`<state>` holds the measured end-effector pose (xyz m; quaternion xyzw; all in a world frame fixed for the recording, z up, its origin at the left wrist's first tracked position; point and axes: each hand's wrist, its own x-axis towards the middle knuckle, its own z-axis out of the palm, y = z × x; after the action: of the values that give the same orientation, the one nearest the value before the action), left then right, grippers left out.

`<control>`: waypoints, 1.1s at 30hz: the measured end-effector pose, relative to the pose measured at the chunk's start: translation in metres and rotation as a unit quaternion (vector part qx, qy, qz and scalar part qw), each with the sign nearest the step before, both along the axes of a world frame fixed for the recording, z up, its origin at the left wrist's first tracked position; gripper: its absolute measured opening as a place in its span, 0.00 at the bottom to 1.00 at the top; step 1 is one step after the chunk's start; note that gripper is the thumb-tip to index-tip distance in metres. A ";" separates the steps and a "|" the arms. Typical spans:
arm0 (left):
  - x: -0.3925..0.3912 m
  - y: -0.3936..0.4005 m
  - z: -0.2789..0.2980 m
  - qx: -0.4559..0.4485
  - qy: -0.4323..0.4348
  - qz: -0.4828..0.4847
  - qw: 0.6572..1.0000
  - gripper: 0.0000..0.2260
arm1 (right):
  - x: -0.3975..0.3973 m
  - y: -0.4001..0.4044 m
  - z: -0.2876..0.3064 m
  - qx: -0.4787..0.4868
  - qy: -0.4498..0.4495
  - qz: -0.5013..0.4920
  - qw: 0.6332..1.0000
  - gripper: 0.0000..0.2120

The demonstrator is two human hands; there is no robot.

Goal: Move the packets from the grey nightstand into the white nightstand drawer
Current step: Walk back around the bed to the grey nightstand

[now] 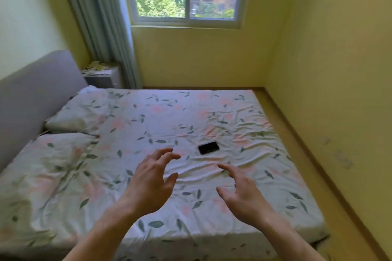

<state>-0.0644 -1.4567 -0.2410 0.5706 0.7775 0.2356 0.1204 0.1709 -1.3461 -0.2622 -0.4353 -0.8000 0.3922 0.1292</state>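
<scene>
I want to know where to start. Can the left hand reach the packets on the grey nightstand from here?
Probably not. The left hand hovers open above the bed, while the packets lie on the grey nightstand in the far corner, with the whole bed between.

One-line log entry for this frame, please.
left hand: open, empty | right hand: open, empty | both over bed | packets: on grey nightstand | phone: on bed
</scene>
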 end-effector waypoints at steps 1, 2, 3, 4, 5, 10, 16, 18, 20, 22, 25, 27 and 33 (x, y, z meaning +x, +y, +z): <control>0.018 0.017 0.003 -0.001 0.002 -0.015 1.000 0.18 | 0.020 0.011 0.004 -0.001 0.000 -0.007 1.000 0.27; 0.033 0.031 0.005 -0.004 0.004 -0.028 1.000 0.18 | 0.038 0.021 0.007 0.000 0.002 -0.011 1.000 0.27; 0.049 0.047 0.007 -0.006 0.009 -0.043 0.999 0.18 | 0.056 0.032 0.010 0.002 0.003 -0.018 1.000 0.27; 0.064 0.065 0.009 -0.010 0.013 -0.060 0.998 0.19 | 0.075 0.046 0.013 0.007 0.003 -0.027 1.000 0.27; 0.078 0.081 0.011 -0.015 0.016 -0.075 0.997 0.19 | 0.092 0.059 0.015 0.011 0.004 -0.039 0.999 0.27; 0.138 0.172 0.013 -0.028 0.034 -0.134 0.990 0.20 | 0.169 0.130 0.021 0.037 0.015 -0.095 0.995 0.27; 0.203 0.303 -0.003 -0.034 0.017 -0.170 0.985 0.19 | 0.245 0.239 0.027 0.047 0.011 -0.136 0.990 0.24; 0.227 0.351 -0.005 -0.033 0.011 -0.183 0.982 0.19 | 0.271 0.279 0.032 0.043 0.006 -0.156 0.987 0.24; 0.257 0.397 -0.005 -0.037 0.009 -0.196 0.980 0.19 | 0.300 0.315 0.037 0.041 0.001 -0.176 0.983 0.25; 0.287 0.443 -0.005 -0.037 0.010 -0.216 0.976 0.19 | 0.328 0.346 0.040 0.048 0.000 -0.193 0.980 0.25; 0.330 0.500 -0.001 -0.032 0.021 -0.250 0.967 0.20 | 0.372 0.382 0.041 0.043 -0.004 -0.230 0.972 0.24; 0.363 0.534 0.001 -0.028 0.020 -0.267 0.963 0.21 | 0.405 0.405 0.041 0.042 -0.007 -0.249 0.968 0.25; 0.461 0.621 0.002 -0.022 0.026 -0.278 0.960 0.23 | 0.498 0.499 0.035 0.050 0.005 -0.253 0.966 0.25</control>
<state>0.3971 -0.8357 -0.2395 0.7676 0.5958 0.1608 0.1729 0.6687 -0.8470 -0.2273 -0.6150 -0.6815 0.3080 0.2499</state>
